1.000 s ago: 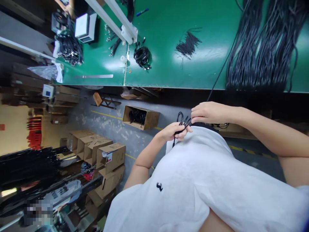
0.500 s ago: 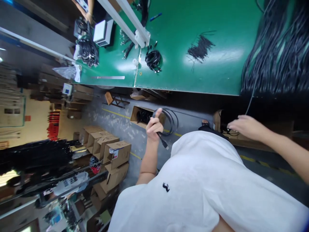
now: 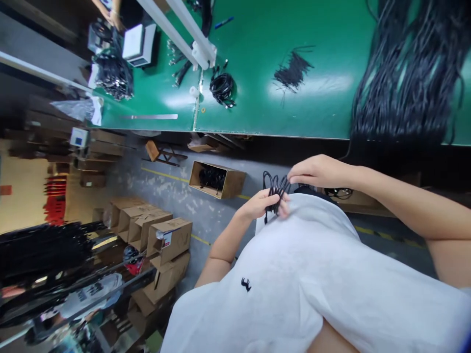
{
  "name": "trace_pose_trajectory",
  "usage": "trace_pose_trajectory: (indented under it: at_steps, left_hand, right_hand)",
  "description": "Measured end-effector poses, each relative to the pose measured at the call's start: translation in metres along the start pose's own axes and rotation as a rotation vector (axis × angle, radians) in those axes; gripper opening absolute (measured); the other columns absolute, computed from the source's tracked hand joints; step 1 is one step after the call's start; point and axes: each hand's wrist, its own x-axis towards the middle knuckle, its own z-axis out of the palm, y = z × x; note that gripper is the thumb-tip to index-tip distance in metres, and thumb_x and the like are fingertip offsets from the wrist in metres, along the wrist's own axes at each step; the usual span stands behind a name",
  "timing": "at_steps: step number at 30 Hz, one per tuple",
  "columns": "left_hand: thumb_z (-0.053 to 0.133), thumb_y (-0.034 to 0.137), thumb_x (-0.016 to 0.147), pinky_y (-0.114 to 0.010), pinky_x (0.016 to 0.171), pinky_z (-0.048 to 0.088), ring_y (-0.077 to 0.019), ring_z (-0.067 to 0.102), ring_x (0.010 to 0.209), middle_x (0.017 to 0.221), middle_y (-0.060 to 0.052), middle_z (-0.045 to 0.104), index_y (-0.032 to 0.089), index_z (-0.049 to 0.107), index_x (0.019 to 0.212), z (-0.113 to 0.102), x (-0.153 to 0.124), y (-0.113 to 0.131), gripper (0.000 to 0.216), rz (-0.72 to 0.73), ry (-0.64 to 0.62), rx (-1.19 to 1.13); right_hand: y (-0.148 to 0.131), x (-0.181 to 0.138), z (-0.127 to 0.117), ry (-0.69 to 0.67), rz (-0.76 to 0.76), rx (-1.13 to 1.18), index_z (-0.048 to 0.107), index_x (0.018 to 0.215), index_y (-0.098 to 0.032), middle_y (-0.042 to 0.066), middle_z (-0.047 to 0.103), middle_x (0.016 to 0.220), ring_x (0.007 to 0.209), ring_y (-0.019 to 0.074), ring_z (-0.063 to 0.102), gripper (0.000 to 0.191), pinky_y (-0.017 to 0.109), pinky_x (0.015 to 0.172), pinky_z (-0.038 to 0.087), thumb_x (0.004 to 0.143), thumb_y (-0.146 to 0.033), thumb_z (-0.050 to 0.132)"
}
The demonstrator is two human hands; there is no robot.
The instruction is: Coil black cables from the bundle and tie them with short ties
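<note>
My left hand (image 3: 263, 202) is closed around a coil of black cable (image 3: 276, 189), held in front of my white shirt. A plug end hangs below the coil. My right hand (image 3: 312, 169) meets the coil's right side, its fingers pinched together on the cable there. A strand runs near that hand up toward a large bundle of black cables (image 3: 405, 98) draped over the edge of the green table (image 3: 257, 110). Lying on the table are one finished-looking cable coil (image 3: 222, 89) and a pile of thin black ties (image 3: 293, 69).
An open carton (image 3: 233, 181) with black cables stands on the floor, near several more cartons (image 3: 169, 240). White posts (image 3: 198, 54) rise from the table beside a blue pen (image 3: 223, 22). Another person's hand (image 3: 116, 19) is by connector bundles (image 3: 112, 73) at far left.
My right hand has come left from the cable bundle to the coil. The coil in my left hand is smaller and tighter, with more loops, and has shifted right.
</note>
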Motion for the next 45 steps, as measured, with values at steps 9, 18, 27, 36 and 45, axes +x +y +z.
trace_pose_trajectory:
  at_steps: [9, 18, 27, 36, 45]
  left_hand:
    - [0.048, 0.033, 0.096, -0.015, 0.028, 0.015, -0.0011, 0.015, 0.025, 0.042, 0.01, 0.036, 0.014, 0.07, 0.109, -0.008, -0.034, 0.017, 0.031, 0.205, 0.343, -0.369]
    - [0.045, 0.03, 0.1, -0.01, 0.036, 0.027, 0.0001, 0.036, 0.033, 0.052, 0.01, 0.047, 0.024, 0.06, 0.127, -0.042, -0.074, 0.054, 0.031, 0.691, 0.736, -0.377]
    - [0.079, 0.047, 0.074, -0.03, 0.066, 0.057, -0.0188, 0.071, 0.065, 0.071, -0.01, 0.072, 0.011, 0.065, 0.092, 0.0, 0.0, -0.009, 0.043, 0.066, 0.036, -0.051]
    - [0.063, 0.045, 0.085, -0.018, 0.025, 0.011, -0.0025, 0.006, 0.019, 0.033, 0.013, 0.028, 0.022, 0.07, 0.109, -0.009, -0.044, 0.008, 0.034, 0.297, 0.207, -0.315]
    - [0.037, 0.045, 0.1, -0.015, 0.028, 0.018, -0.0041, 0.015, 0.024, 0.044, 0.012, 0.029, 0.032, 0.044, 0.143, -0.021, -0.063, 0.024, 0.046, 0.462, 0.635, -0.493]
  right_hand:
    - [0.124, -0.057, 0.008, 0.181, 0.344, 0.034, 0.07, 0.092, -0.015, 0.013, 0.071, 0.102, 0.097, 0.0212, 0.062, 0.05, 0.032, 0.091, 0.042, 0.095, -0.053, 0.038]
    - [0.121, -0.11, 0.061, -0.018, 0.308, -0.256, 0.074, 0.093, -0.02, 0.014, 0.073, 0.103, 0.089, 0.0276, 0.067, 0.033, 0.042, 0.084, 0.047, 0.094, -0.033, 0.043]
    - [-0.004, -0.015, 0.017, 0.054, -0.037, 0.061, 0.07, 0.092, -0.021, 0.004, 0.071, 0.087, 0.077, 0.0161, 0.065, 0.041, 0.026, 0.069, 0.045, 0.098, -0.049, 0.04]
    - [0.135, -0.063, 0.01, 0.266, 0.404, -0.022, 0.067, 0.083, -0.018, 0.013, 0.071, 0.097, 0.093, 0.0212, 0.061, 0.041, 0.036, 0.092, 0.043, 0.089, -0.051, 0.042]
    - [0.138, -0.083, 0.06, 0.114, 0.657, 0.15, 0.064, 0.095, -0.022, 0.01, 0.07, 0.104, 0.093, 0.0245, 0.064, 0.042, 0.036, 0.087, 0.048, 0.079, -0.056, 0.045]
